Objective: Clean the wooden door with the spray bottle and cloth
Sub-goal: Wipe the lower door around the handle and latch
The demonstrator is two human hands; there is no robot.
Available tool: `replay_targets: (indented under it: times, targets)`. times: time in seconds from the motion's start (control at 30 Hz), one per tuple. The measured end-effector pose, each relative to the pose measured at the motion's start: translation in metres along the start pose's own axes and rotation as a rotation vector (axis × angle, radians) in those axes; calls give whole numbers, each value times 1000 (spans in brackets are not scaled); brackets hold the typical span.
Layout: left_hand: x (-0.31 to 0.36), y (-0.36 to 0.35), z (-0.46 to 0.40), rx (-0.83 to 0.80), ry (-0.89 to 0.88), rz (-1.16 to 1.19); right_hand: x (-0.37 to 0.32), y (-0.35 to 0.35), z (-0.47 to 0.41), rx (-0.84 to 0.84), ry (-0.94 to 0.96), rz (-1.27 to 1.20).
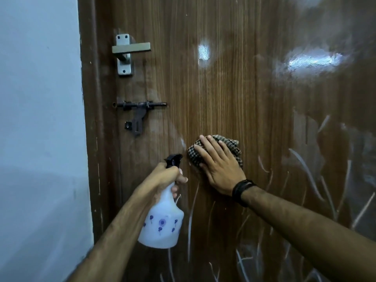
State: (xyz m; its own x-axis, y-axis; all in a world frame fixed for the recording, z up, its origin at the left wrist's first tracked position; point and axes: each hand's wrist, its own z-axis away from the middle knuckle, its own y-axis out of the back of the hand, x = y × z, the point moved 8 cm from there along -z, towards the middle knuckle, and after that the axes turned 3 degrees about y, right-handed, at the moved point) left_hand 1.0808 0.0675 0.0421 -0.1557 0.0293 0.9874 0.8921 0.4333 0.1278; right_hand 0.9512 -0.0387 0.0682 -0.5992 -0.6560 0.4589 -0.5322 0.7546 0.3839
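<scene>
A pale wall (40, 119) borders the wooden door (234, 88) on the left; the door fills the view, with white streaks across its lower and right areas. Lever handle (131, 50) and sliding bolt (140, 110) sit near its left edge. The left hand (166, 176) grips the spray bottle (162, 222) by the neck, nozzle toward the door. The right hand (219, 167), fingers spread flat, presses the checked cloth (215, 149) against the door. Risk: the bunched cloth may merely smear the residue, and overspray could wet the bolt.
</scene>
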Motion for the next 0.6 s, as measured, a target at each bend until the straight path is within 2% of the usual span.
replay_targets:
  times: [0.3, 0.37, 0.5, 0.6]
  targets:
    - [4, 24, 6, 28, -7, -15, 7, 29, -102, 54, -4, 31]
    - [6, 31, 6, 35, -15, 9, -2, 23, -95, 70, 3, 31]
    - [9, 40, 6, 51, -19, 69, -43, -10, -42, -21, 253, 106]
    - [11, 40, 12, 42, -20, 67, -56, -24, -9, -50, 335, 86]
